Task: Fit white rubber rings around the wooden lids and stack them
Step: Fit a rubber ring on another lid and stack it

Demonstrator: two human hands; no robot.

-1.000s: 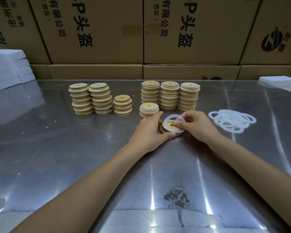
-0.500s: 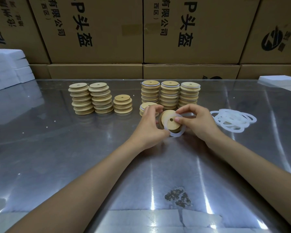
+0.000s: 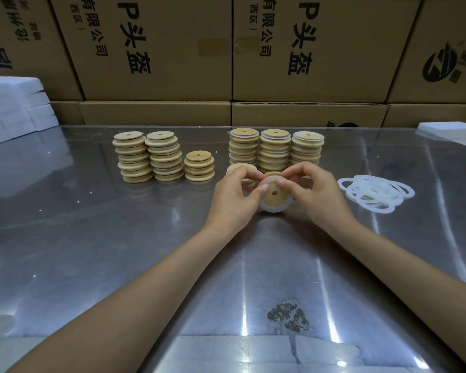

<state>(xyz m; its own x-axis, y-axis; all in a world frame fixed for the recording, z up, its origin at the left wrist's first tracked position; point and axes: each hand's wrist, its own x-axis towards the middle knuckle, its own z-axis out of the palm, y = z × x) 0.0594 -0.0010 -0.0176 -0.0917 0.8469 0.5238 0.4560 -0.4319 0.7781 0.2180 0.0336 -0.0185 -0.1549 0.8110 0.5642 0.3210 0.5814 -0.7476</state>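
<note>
Both hands hold one round wooden lid tilted toward me above the table, a white rubber ring stretched round its rim. My left hand pinches its left edge and my right hand pinches its top right edge. Three stacks of bare wooden lids stand at the back left. Three stacks of ringed lids stand behind my hands, with a short ringed stack partly hidden by my left fingers. A heap of loose white rings lies to the right.
The work surface is a shiny metal table with a worn dark patch near me. Cardboard boxes wall off the back. White foam blocks sit at the far left and another white block at the far right.
The lid lay flat on the table a second ago with the ring loose on top. Both hands have lifted and tilted it, and the ring now sits round its rim.
</note>
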